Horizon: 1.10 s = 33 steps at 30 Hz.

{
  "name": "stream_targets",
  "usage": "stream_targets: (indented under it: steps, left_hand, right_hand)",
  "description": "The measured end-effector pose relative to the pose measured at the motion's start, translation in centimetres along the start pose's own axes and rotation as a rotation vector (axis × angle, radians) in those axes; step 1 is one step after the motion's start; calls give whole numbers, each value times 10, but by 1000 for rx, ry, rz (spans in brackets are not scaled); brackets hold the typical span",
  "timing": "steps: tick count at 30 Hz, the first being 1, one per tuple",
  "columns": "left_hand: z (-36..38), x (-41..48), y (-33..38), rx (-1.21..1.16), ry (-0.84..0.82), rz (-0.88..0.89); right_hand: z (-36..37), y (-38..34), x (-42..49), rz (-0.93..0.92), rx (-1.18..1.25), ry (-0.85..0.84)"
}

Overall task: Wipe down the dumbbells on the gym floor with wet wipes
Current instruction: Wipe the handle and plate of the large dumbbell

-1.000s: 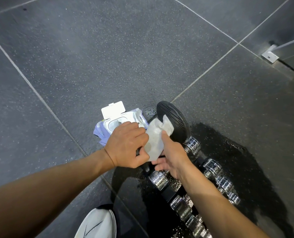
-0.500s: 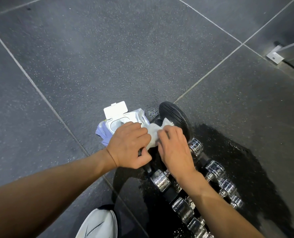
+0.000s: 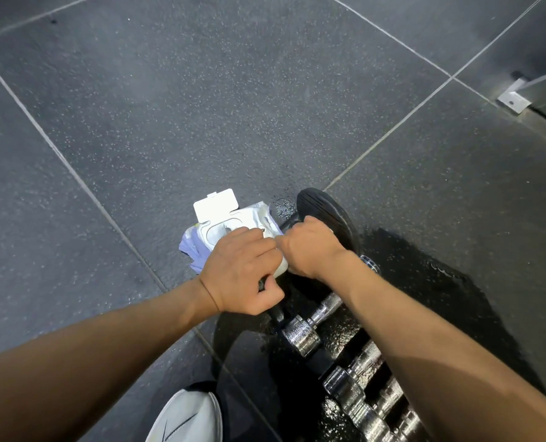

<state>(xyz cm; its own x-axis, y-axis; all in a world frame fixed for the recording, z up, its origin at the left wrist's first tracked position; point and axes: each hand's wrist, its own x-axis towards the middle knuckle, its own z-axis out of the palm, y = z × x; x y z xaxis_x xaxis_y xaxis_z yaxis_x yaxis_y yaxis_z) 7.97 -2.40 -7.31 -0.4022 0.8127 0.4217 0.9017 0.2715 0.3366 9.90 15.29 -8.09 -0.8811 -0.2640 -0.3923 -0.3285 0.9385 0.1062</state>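
Left grip [image 3: 243,272] is clenched over the near end of the one black dumbbell [image 3: 326,215]. Right grip [image 3: 313,247] is clenched round a single white wet wipe [image 3: 283,266] on its bar, just beside the plate; a bit of wipe peeks out between the two fists. One pack of wipes [image 3: 233,223] lies on the floor [image 3: 201,106] against the left knuckles, lid flipped up. Chrome dumbbells [image 3: 300,338] sit in a row on a wet dark patch by the right forearm; three heads show on the near side, the rest too hidden to count. One white shoe [image 3: 185,419] shows at the bottom edge
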Motion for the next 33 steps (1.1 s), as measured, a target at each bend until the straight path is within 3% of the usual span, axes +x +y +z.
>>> stream_targets:
  steps: [6, 9, 14, 20, 23, 29, 33]
  left_hand:
    - [1, 1, 2, -7, 0, 38]
    - [1, 0, 3, -21, 5, 46]
    - [3, -1, 2, 0, 0, 39]
    - [2, -1, 2, -12, -9, 40]
    - [0, -1, 1, -21, -15, 27]
    - [-2, 0, 1, -28, -23, 16]
    - [-2, 0, 0, -41, -5, 13]
  right_hand:
    - [-58, -1, 22, 33, 159, -600]
    - [-60, -4, 28, 48, 195, -654]
    - [-35, -13, 23, -38, 260, -500]
    - [6, -29, -11, -111, 275, 252]
    - [29, -45, -26, -111, 380, 472]
    - [37, -34, -61, -229, 200, 327]
    - [37, -24, -75, -288, 297, 243]
